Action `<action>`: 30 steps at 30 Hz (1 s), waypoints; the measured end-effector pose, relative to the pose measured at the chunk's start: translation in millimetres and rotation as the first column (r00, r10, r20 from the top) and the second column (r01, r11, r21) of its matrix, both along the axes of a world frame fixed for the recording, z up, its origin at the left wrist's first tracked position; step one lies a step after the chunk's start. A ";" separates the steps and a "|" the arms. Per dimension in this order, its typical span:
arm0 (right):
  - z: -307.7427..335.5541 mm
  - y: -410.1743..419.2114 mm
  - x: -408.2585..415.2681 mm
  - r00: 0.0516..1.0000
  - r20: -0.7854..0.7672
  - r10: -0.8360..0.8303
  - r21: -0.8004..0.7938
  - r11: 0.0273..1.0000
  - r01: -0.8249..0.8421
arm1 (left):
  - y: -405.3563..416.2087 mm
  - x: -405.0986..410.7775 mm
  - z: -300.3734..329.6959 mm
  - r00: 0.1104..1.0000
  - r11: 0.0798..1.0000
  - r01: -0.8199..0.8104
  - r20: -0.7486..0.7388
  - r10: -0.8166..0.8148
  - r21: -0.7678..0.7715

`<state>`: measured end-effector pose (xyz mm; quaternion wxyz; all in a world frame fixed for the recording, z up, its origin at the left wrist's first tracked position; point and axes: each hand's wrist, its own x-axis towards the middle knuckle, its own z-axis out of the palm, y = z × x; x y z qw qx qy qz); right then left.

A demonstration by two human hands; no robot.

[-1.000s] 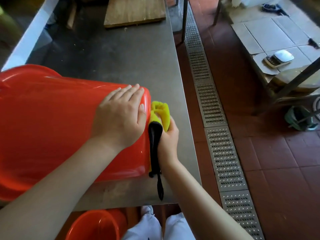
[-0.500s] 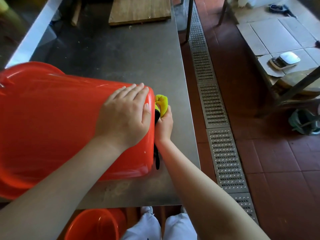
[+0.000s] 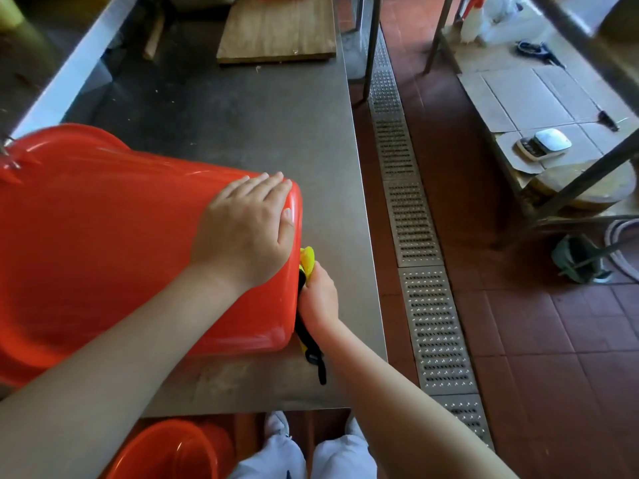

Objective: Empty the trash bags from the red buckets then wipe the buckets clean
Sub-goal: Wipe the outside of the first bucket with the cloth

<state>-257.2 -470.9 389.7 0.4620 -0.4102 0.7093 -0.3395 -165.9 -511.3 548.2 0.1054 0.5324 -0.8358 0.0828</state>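
Observation:
A large red bucket (image 3: pixel 103 243) lies on its side on the steel table (image 3: pixel 242 126), its base facing right. My left hand (image 3: pixel 247 224) rests flat on the bucket's upper wall near the base, fingers spread. My right hand (image 3: pixel 318 297) presses a yellow and black cloth (image 3: pixel 306 261) against the bucket's base; a black end of the cloth hangs down onto the table. A second red bucket (image 3: pixel 173 451) stands on the floor below the table's front edge.
A wooden board (image 3: pixel 276 29) lies at the far end of the table. A metal floor drain grate (image 3: pixel 415 236) runs along the table's right side on red tiles. At right, a low shelf holds cardboard and a white scale (image 3: pixel 544 143).
My right hand has slid the cloth down the bucket's base, from near its top edge to lower down. Less yellow cloth shows. My left hand has stayed on the bucket.

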 end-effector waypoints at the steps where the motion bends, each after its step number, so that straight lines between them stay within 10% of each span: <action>1: 1.9 5.8 -1.4 1.000 -0.005 0.017 0.026 1.000 -0.017 | 0.1 0.2 -0.1 1.000 1.000 0.001 -0.001 -0.001 0.003; 8: 5.1 28.2 -34.2 0.911 -0.217 0.350 0.175 0.932 -0.316 | 2.6 -0.2 3.1 1.000 0.999 -0.008 0.024 0.007 0.032; 17: 21.4 52.1 -68.1 0.940 -0.286 0.187 0.054 0.982 -0.179 | 6.6 -0.6 4.1 1.000 0.997 -0.016 0.018 0.015 0.072; 24: 13.8 52.3 -67.1 0.574 -0.815 0.077 -0.232 0.864 -0.446 | 1.7 -0.6 4.5 1.000 0.994 -0.029 0.010 0.028 0.104; 30: -10.2 70.2 -58.5 0.373 -0.755 0.539 0.148 0.694 -0.704 | -3.3 -1.1 2.4 1.000 0.994 -0.030 0.012 0.029 0.108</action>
